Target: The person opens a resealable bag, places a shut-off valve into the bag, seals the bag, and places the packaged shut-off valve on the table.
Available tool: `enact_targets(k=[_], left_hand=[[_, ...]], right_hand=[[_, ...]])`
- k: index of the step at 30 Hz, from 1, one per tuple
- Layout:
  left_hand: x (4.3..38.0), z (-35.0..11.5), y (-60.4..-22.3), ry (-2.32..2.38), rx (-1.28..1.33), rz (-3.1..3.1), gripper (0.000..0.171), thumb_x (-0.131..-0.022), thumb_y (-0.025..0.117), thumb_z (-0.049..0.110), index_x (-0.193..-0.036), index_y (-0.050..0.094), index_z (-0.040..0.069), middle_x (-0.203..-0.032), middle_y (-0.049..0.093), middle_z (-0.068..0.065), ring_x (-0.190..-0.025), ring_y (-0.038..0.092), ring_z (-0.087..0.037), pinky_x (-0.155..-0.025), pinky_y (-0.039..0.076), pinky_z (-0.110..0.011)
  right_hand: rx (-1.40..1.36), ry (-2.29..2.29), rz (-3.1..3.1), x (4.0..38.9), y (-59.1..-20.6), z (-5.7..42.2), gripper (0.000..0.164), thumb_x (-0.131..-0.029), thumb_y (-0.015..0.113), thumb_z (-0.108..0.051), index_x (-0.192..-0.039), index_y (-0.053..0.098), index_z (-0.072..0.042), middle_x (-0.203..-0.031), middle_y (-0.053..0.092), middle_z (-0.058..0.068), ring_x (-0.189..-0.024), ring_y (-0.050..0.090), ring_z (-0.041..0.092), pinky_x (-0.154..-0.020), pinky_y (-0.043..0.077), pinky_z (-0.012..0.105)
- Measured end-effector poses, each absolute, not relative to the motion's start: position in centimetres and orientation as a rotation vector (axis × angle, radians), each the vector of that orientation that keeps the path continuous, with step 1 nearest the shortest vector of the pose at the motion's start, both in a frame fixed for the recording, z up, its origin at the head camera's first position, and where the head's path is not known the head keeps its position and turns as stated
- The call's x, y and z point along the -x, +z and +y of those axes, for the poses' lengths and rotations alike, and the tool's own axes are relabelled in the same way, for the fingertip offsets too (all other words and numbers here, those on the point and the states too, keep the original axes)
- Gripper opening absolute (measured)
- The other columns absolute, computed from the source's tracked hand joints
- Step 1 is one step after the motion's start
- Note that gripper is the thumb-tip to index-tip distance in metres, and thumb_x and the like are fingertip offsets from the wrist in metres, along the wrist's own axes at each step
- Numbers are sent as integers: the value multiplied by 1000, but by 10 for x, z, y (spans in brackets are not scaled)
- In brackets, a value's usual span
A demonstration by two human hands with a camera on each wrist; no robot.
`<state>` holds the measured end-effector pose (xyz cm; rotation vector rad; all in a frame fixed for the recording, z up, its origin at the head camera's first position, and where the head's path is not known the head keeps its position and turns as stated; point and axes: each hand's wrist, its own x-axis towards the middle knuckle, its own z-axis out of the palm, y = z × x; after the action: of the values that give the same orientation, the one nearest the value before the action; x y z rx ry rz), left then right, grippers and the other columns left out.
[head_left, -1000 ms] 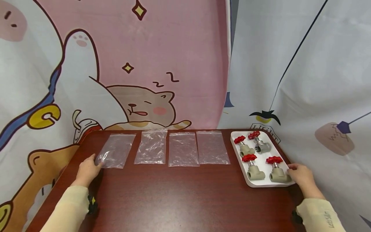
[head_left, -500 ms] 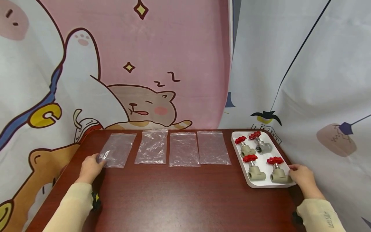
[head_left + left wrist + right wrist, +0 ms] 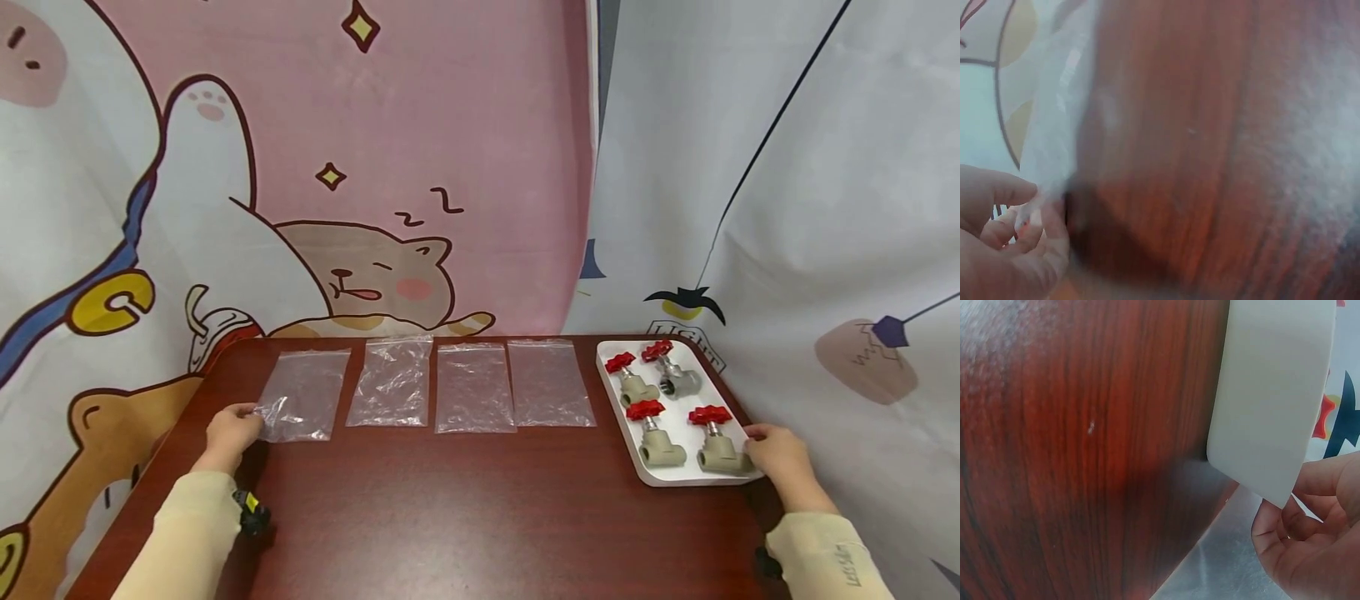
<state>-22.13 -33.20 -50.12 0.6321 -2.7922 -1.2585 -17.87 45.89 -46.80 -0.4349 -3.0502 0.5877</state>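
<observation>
A clear zip-lock bag (image 3: 303,392) lies leftmost in a row on the table. My left hand (image 3: 232,433) pinches its lower left edge; in the left wrist view the thumb and fingers (image 3: 1013,247) close on the thin plastic. At the right end sits a white tray (image 3: 680,417) bearing several red-handled valves. One beige valve (image 3: 720,452) lies at the near right corner, close to my right hand (image 3: 783,460). That hand holds the tray's rim, thumb on the side and fingers (image 3: 1269,531) curled beneath the corner, seen in the right wrist view.
Three more clear bags, a wrinkled bag (image 3: 392,383), a middle bag (image 3: 474,390) and a right bag (image 3: 551,383), lie flat between the left bag and the tray. The reddish-brown table (image 3: 465,517) ends at a printed cloth backdrop (image 3: 450,125).
My left hand has gone from touching the bag's corner to pinching its edge, and the bag has straightened slightly, its lower edge nearer. The right hand and the tray stay put.
</observation>
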Motion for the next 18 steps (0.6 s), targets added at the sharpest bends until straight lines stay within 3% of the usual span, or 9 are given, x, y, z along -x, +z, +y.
enact_targets(k=[6, 9, 14, 18], left_hand=[[224, -338, -499, -1715, -757, -2621, 55, -87, 44, 3, -139, 31, -10, -104, 49, -22, -70, 52, -16, -58, 49, -24], [223, -339, -493, -1884, -806, -2555, 56, -93, 44, 10, -142, 25, -10, -97, 51, -13, -67, 53, -8, -60, 51, -23], [221, -340, -488, -1957, -829, -2573, 65, -97, 42, 36, -139, 28, -12, -97, 55, -9, -76, 55, -7, -65, 52, -25], [221, -340, -491, -1840, -731, -2685, 63, -100, 41, 37, -138, 31, -12, -106, 54, -16, -83, 55, -12, -72, 53, -28]], right_hand=[[411, 553, -3049, 180, -468, 460, 33, -80, 50, -8, -105, 58, 14, -104, 55, 40, -89, 52, 53, -72, 44, 52], [416, 554, -3063, 180, -469, 461, 33, -81, 51, -8, -105, 58, 14, -104, 55, 40, -89, 52, 53, -74, 44, 53], [422, 563, -3074, 180, -468, 460, 34, -81, 50, -8, -106, 57, 14, -104, 55, 40, -89, 51, 54, -74, 43, 53], [446, 564, -3071, 180, -467, 458, 35, -81, 49, -8, -107, 57, 14, -106, 54, 41, -90, 51, 54, -74, 43, 53]])
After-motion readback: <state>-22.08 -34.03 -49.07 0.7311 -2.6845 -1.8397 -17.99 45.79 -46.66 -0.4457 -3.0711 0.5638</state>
